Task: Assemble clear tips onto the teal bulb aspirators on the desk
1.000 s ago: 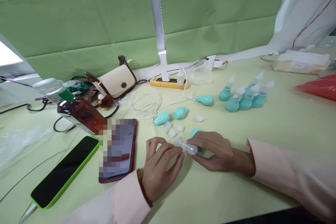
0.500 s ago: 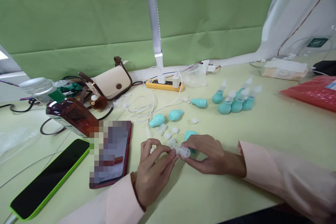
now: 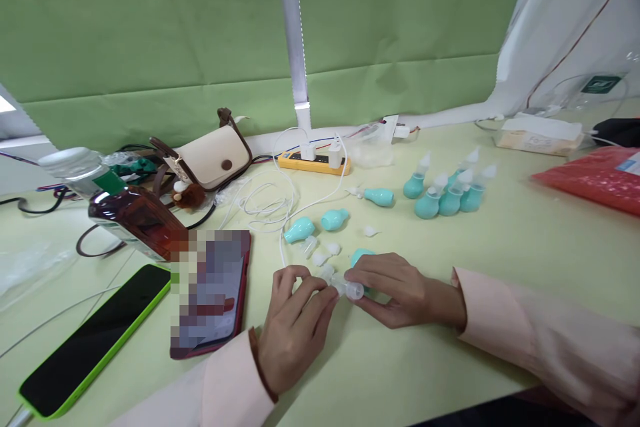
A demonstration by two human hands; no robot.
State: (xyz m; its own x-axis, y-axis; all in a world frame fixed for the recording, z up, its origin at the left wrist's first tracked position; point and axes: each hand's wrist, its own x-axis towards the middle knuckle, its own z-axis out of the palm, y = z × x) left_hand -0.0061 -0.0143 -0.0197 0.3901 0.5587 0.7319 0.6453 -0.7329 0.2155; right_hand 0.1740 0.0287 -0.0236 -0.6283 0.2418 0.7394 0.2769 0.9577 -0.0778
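My left hand [image 3: 295,330] and my right hand [image 3: 400,290] meet over the table, their fingertips closed around a small translucent plastic connector [image 3: 355,290]. Its round open end faces me; the fingers cover part of it. Another clear piece [image 3: 327,272] shows just past my left fingertips. Partly hidden behind my right hand lies a teal rubber bulb [image 3: 361,256]. Beyond the hands are two more teal bulbs [image 3: 300,230], a clear connector [image 3: 309,246] and several small white soft tips [image 3: 320,257]. Farther back, a teal bulb [image 3: 379,197] lies with a clear piece near its neck.
Several bulbs with clear tips [image 3: 451,200] stand upright at the right. To the left are a red-cased phone [image 3: 235,293], a green-cased phone [image 3: 95,340], a bottle [image 3: 135,220] and a handbag [image 3: 213,157]. A yellow power strip [image 3: 313,161] with white cables lies behind.
Both hands stay together around the connector. My right hand has risen slightly, and the connector's open end has shifted a little to the right.
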